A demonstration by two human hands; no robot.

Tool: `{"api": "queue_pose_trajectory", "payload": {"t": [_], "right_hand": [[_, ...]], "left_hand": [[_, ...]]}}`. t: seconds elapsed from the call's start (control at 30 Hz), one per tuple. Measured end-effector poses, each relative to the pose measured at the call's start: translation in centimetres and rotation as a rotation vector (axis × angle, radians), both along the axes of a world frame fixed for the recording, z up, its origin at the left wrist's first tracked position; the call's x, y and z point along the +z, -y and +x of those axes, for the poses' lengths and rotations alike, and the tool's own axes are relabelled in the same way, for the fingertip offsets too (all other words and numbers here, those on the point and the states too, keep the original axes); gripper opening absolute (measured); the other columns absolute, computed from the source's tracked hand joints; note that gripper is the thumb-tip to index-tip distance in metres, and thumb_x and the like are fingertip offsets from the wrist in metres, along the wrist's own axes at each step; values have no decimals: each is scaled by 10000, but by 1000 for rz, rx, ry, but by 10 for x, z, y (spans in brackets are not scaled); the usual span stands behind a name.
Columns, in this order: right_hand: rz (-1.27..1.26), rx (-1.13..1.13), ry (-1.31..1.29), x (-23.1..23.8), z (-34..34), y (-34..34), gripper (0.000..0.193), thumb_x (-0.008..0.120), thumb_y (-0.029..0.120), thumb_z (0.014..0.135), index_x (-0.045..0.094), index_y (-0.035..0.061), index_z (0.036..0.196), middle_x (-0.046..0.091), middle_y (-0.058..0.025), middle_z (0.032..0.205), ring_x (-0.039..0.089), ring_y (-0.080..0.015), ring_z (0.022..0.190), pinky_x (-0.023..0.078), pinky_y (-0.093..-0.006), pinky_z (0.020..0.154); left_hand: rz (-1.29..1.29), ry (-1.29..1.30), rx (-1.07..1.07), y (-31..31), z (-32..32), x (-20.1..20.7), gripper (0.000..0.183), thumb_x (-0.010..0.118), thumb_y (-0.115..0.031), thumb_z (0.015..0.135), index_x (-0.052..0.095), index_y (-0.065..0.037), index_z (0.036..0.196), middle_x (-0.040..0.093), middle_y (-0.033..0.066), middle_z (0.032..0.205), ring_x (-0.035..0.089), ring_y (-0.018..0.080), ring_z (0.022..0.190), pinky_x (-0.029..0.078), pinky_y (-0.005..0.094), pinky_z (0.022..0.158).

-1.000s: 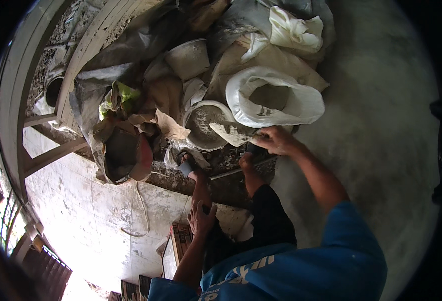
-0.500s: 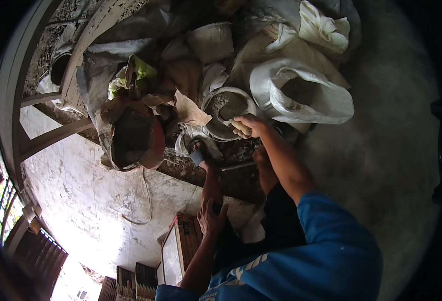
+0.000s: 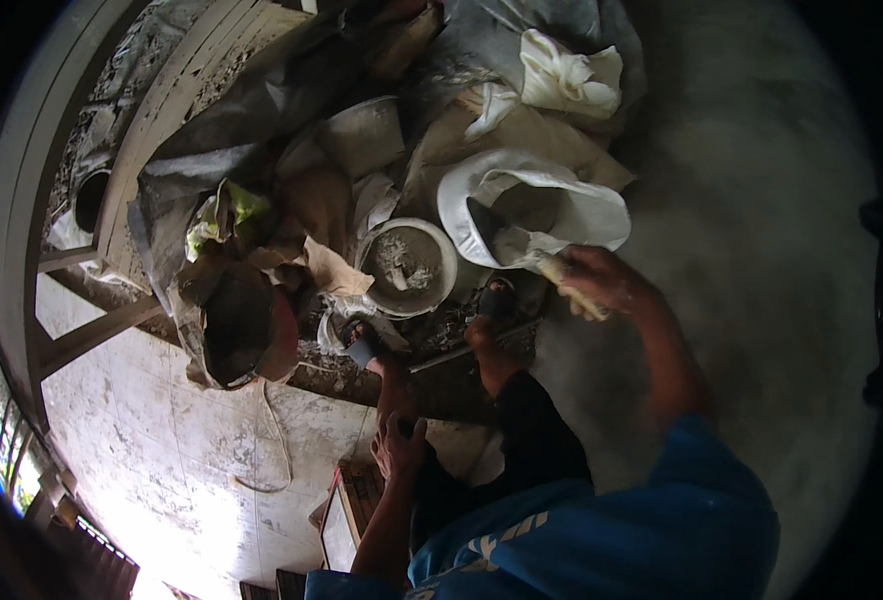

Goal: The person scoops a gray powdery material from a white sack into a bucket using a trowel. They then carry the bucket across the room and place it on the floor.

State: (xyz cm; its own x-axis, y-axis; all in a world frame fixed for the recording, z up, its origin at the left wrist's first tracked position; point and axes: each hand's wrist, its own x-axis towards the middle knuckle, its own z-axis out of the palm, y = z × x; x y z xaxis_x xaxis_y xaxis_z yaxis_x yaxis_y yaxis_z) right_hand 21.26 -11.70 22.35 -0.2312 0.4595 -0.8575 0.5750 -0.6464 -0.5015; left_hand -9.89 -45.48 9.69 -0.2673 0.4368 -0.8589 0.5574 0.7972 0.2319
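Observation:
My right hand [image 3: 616, 278] is wrapped round the pale wooden handle of a trowel [image 3: 579, 293]. The trowel's blade reaches over the near rim into a white woven sack [image 3: 461, 205] with a rolled-down mouth and grey powder inside. Left of the sack stands a round bucket [image 3: 448, 262] holding a grey, lumpy mix. Lower down, my left hand [image 3: 398, 450] rests on my left leg by the knee, fingers spread, holding nothing.
A torn brown paper sack [image 3: 246, 335] gapes at the left. Behind lie an upturned grey bucket [image 3: 366, 135] and a knotted white sack [image 3: 571, 75]. My sandalled feet stand just before the bucket. A wooden frame [image 3: 101, 335] borders the left; a boxy wooden item [image 3: 346, 505] sits near my left forearm.
My right hand has swung from the bucket to the right with the trowel, whose blade is now in the white sack. The view has shifted; my left hand stays on my leg.

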Motion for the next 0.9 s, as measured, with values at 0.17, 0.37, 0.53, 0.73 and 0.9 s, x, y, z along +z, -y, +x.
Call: {"api": "queue_pose_trajectory", "payload": {"t": [0.17,0.37,0.53,0.73,0.9], "right_hand": [[641,882,773,-9,22,-47,356,654,194,816,639,17,1125,722,-220,991,720,-371,849,568,-485,728],[727,1026,851,-142,29,-77,198,629,213,809,753,59,798,736,-173,846,730,-350,832,572,-480,715],[636,901,724,-233,19,-75,191,608,166,819,764,57,825,743,-173,867,730,-372,849,576,-481,722],[648,875,588,-275,19,-51,241,610,203,853,762,41,948,736,-204,982,713,-382,937,564,-481,812],[555,789,430,-290,34,-59,329,636,331,891,747,57,1034,725,-206,1027,690,-381,1004,545,-479,874]], "left_hand": [[54,-44,-53,3,13,-9,750,679,-552,850,521,-75,1408,491,184,1465,436,371,1365,318,498,1135],[31,-72,-62,3,34,-9,734,670,-549,857,538,-62,1390,441,184,1527,397,354,1415,275,498,1157],[-18,-45,-70,-2,47,-7,755,672,-555,856,519,-73,1417,401,170,1562,326,323,1466,224,513,1188],[-31,-61,-62,-6,52,-11,754,675,-551,856,520,-69,1414,416,172,1552,350,336,1452,226,509,1186],[-46,-72,-72,-11,53,-11,759,675,-547,857,514,-63,1420,417,175,1552,347,338,1454,219,504,1190]]}}
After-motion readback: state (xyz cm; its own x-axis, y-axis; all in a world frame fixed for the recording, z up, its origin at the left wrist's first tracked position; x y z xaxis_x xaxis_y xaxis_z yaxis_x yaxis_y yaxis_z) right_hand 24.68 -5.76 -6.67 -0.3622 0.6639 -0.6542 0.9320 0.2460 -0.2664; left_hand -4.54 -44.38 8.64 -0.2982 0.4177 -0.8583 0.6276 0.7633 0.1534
